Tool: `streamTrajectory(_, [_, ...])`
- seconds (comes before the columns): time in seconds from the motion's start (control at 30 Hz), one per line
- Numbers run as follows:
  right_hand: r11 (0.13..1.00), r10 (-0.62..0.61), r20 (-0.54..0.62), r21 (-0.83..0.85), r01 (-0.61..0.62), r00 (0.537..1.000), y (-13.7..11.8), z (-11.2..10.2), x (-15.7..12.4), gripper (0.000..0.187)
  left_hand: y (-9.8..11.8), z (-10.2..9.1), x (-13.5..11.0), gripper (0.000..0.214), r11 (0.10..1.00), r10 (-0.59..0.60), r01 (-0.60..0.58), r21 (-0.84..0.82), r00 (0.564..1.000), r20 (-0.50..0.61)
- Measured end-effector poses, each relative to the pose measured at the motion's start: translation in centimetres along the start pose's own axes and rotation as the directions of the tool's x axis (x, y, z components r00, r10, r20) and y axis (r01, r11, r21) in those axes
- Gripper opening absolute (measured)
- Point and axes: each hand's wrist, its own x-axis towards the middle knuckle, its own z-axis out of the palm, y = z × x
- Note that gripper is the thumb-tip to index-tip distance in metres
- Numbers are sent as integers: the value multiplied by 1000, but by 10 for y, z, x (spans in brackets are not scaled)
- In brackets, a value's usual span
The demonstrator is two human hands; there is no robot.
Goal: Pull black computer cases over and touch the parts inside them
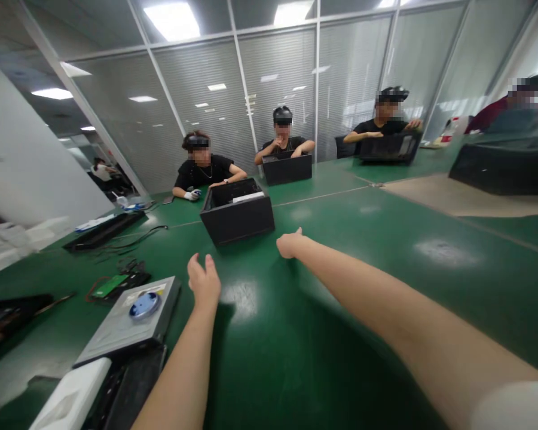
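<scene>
Nearest to us, at the lower left of the frame, we see a white oblong device (74, 394) next to a black slotted part (132, 388). Just above them lies a flat silver-grey metal drive (121, 331) with a shiny blue round piece (144, 305) on its top, and beyond it a green circuit board (110, 286).

In the middle of the frame, our left hand (205, 279) has its thumb and fingers well apart, and it holds nothing. Our right hand (290, 245) has bent fingers; its palm is turned from us, so we cannot tell if something is in it. Just past both hands, near the centre, stands a black rectangular box (240, 226) without a cover, and a white flat piece (248, 197) shows inside. Neither hand seems to touch the box.

About the progress we judge only this: the drive and the board are outside the box; what else remains within, we cannot see.

The shiny green tabletop (251, 358) has pale seams. At its far side, in the upper half, three people in black shirts (210, 170) face us, before a glass wall with blinds (197, 77) and bright rectangular lamps (173, 21).
</scene>
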Motion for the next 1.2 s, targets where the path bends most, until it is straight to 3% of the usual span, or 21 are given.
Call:
streamTrajectory(0.07, [998, 32, -96, 60, -26, 995, -13, 7, 20, 35, -1, 4, -5, 52, 997, 78, -80, 20, 994, 78])
streamTrajectory(0.13, [992, 65, -213, 121, -40, 975, -19, 22, 23, 37, -2, 6, -8, 51, 990, 131, -137, 39, 983, 132])
streamTrajectory(0.3, [977, 3, -377, 198, 77, 926, -8, 56, -7, 30, 3, 6, -8, 51, 985, 98, -119, 126, 981, 166])
streamTrajectory(0.47, [960, -98, -416, 199, 196, 904, 9, 44, -31, 29, 14, 1, -12, 50, 975, 90, -122, 185, 981, 173])
streamTrajectory(0.57, [954, -109, -442, 204, 218, 890, 21, 39, -69, 30, 15, -1, -14, 46, 974, 103, -136, 181, 978, 181])
streamTrajectory(0.7, [966, -44, -500, 200, 164, 865, 45, 61, -152, 29, 13, -1, -13, 43, 980, 93, -122, 156, 979, 184])
streamTrajectory(0.83, [984, 86, -640, 173, 35, 763, 57, 90, -206, 23, 11, 2, -13, 38, 990, 69, -93, 104, 976, 208])
streamTrajectory(1.0, [998, 56, -597, 66, -20, 800, 51, 92, -206, 27, 18, 0, -19, 31, 999, 43, -37, -30, 969, 244])
streamTrajectory(1.07, [995, 95, -602, 77, -61, 793, 51, 90, -203, 27, 25, -2, -19, 29, 994, 21, 6, -111, 970, 243])
streamTrajectory(1.2, [993, 122, -599, 79, -93, 791, 54, 90, -203, 26, 42, -17, -2, 32, 931, -113, 200, -304, 953, 282])
